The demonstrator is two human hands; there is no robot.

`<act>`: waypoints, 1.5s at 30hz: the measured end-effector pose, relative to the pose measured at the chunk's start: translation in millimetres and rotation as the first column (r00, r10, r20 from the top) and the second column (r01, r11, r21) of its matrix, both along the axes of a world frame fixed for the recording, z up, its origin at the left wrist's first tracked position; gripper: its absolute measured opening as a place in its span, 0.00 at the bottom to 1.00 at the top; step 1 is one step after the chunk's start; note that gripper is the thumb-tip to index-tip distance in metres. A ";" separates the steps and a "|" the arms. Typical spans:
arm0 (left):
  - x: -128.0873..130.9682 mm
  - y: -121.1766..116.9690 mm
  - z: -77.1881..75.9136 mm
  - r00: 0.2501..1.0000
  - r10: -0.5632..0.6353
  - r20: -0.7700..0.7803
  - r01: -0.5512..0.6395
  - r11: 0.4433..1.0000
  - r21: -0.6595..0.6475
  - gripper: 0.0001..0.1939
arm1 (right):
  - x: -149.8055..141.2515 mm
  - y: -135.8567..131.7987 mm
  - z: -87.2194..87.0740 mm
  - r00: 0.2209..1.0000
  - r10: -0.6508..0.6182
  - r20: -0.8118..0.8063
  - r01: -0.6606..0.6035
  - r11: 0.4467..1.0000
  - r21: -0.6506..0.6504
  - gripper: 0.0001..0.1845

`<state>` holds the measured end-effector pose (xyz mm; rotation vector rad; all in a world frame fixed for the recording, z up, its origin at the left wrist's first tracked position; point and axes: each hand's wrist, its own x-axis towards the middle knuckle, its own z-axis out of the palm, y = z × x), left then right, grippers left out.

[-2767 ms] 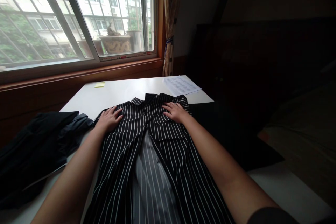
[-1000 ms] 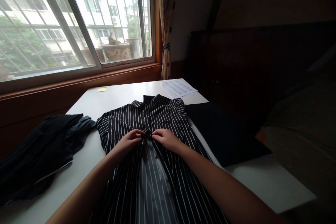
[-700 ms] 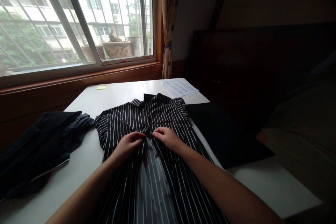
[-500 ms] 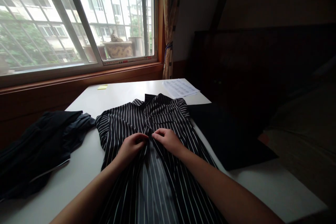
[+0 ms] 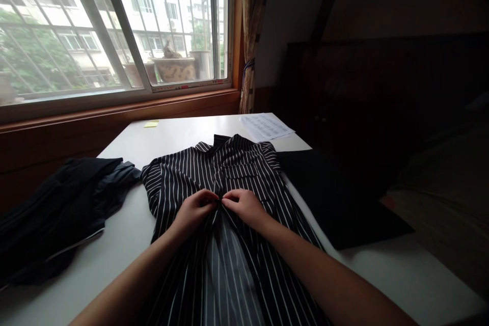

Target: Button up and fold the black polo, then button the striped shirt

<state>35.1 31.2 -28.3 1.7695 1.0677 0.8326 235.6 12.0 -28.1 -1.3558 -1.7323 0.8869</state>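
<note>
A black shirt with white stripes [image 5: 179, 170] lies face up, its collar toward the window. The upper front is together, while below my hands the two edges part and the paler inside shows. My left hand [image 5: 196, 209] pinches one front edge at mid-chest. Close against it, my right hand [image 5: 244, 206] pinches the other edge, the fingertips of both hands nearly touching. Any button between them is too small to make out.
Under the shirt is a white table [image 5: 126, 234]. Dark clothing [image 5: 64, 204] is heaped at left, and a flat black sheet [image 5: 344, 204] lies at right. Printed papers [image 5: 265, 127] and a yellow note [image 5: 152, 124] lie at the far end, below the window [image 5: 114, 25].
Both hands have drawn slightly closer together at the shirt's front, still pinching its edges. The whole view has shifted a little.
</note>
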 end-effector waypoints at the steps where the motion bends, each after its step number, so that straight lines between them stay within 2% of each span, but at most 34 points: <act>1: 0.3 -0.3 0.8 1.000 0.001 -0.003 -0.001 1.000 -0.003 0.10 | 0.1 0.1 -0.3 1.000 0.000 -0.005 0.000 1.000 -0.003 0.09; 10: 2.5 -4.7 11.3 0.999 -0.001 -0.050 0.000 1.000 -0.019 0.12 | 1.4 1.0 -1.6 0.999 0.011 -0.051 -0.013 0.999 -0.034 0.10; 17: 1.9 -3.2 7.5 0.997 0.028 -0.076 -0.029 0.999 -0.019 0.12 | 1.9 -0.8 3.1 0.998 0.025 -0.062 -0.028 0.998 -0.048 0.10; 28: 4.3 -5.2 10.7 0.995 0.053 -0.080 -0.055 0.998 -0.024 0.10 | 2.9 -1.9 2.7 0.993 0.001 -0.117 -0.005 0.999 -0.038 0.09; 38: 3.7 -5.1 5.1 0.996 0.070 -0.054 -0.071 0.997 -0.012 0.10 | 2.0 -3.2 4.0 0.996 0.005 -0.090 -0.009 0.999 -0.043 0.09; 45: 3.5 -6.6 3.7 0.995 0.081 -0.051 -0.081 0.997 -0.006 0.10 | 2.6 -6.1 7.4 0.991 0.052 -0.122 -0.058 0.997 -0.042 0.12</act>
